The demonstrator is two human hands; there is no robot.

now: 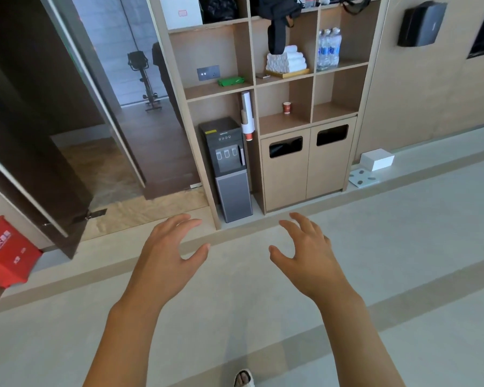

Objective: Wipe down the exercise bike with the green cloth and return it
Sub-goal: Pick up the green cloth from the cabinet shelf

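A: What are the hands doing?

B: Two hands are reaching out in front over the pale floor point(403, 247). The left hand point(168, 247) and the right hand point(308, 247) are both spreading their fingers wide, a little bent, and holding nothing.

A: Where is the green cloth sitting?

B: The green cloth point(231, 81) is lying folded in a cubby of the wooden shelf point(312, 79), well apart from the hands. One grey switch plate point(208, 72) is sitting on the back wall just above it.

A: And the bike?

B: One exercise bike point(144, 79) is standing far off, past the open dark door point(39, 163), in the next room.

A: What else is sitting in the shelf?

B: One pile of rolled white towels point(287, 60) is resting on a tray, with a black bag strap point(275, 37) hanging down in front of it. Water bottles point(329, 48) are standing in the next cubby; I am counting about three, packed close. One red paper cup point(287, 108) is standing alone lower down. Two cupboard doors below are each showing one dark slot point(285, 146).

A: What is standing by the shelf?

B: One dark water machine point(229, 169) is standing in the bottom left space, with one cup tube point(247, 115) hanging beside it. One white box point(377, 159) is sitting on the ledge at the right. One red box point(6, 252) is sitting at the far left. One sandalled foot point(244, 379) is showing at the bottom
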